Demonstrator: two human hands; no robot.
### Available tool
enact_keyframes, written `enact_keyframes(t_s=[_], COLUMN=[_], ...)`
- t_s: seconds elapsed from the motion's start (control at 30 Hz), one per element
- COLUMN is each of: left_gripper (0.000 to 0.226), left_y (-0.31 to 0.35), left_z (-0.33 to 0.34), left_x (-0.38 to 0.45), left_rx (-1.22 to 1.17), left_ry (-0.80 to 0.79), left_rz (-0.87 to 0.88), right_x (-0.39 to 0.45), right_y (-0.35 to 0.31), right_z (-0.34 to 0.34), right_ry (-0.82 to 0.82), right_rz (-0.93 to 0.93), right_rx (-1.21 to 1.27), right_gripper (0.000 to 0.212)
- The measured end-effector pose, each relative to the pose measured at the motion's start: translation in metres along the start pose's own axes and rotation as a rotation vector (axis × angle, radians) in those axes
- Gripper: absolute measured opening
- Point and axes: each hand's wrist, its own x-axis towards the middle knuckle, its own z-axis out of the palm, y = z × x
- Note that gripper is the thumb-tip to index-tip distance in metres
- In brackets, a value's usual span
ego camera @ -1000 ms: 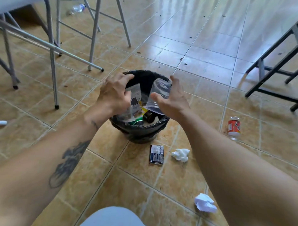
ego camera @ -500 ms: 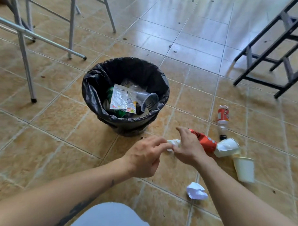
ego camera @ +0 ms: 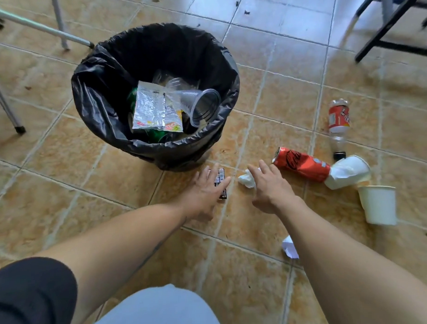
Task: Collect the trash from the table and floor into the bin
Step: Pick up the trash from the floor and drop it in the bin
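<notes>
A bin lined with a black bag [ego camera: 101, 93] stands on the tiled floor and holds a clear plastic cup [ego camera: 203, 106], a foil wrapper [ego camera: 152, 108] and other trash. Just in front of it my left hand [ego camera: 203, 191] lies open over a small dark wrapper [ego camera: 220, 181] on the floor. My right hand [ego camera: 269, 186] hovers open over a crumpled white tissue [ego camera: 247, 181], fingers spread. A red can [ego camera: 302, 163] lies to the right of that hand.
A crushed white paper cup [ego camera: 348, 171], an upright-lying white cup [ego camera: 378, 204] and a plastic bottle with a red label [ego camera: 338, 123] lie at the right. Another paper scrap [ego camera: 290, 248] shows by my right forearm. Metal table legs [ego camera: 62, 24] stand at the left, dark furniture legs [ego camera: 391, 22] at the right.
One second ago both hands dropped the wrapper and clear cup into the bin. They have since come down to the floor, and now spread open over the dark wrapper and the tissue.
</notes>
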Motion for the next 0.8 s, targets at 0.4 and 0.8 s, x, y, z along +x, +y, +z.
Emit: enact_keyframes(t_s=[0.4,0.8], left_gripper=[0.087,0.091], left_y=[0.007,0.077], left_z=[0.003,-0.023], left_x=[0.012,0.032], left_rx=[-0.069,0.134], left_ry=[0.077,0.078], left_rz=[-0.027,0.299], right_x=[-0.046,-0.111], right_y=[0.048,0.083], right_z=[0.045,0.105], right_ry=[0.326,0.148], right_rz=[0.186,0.352], right_rx=[0.264,0.326], right_gripper=[0.018,0.044])
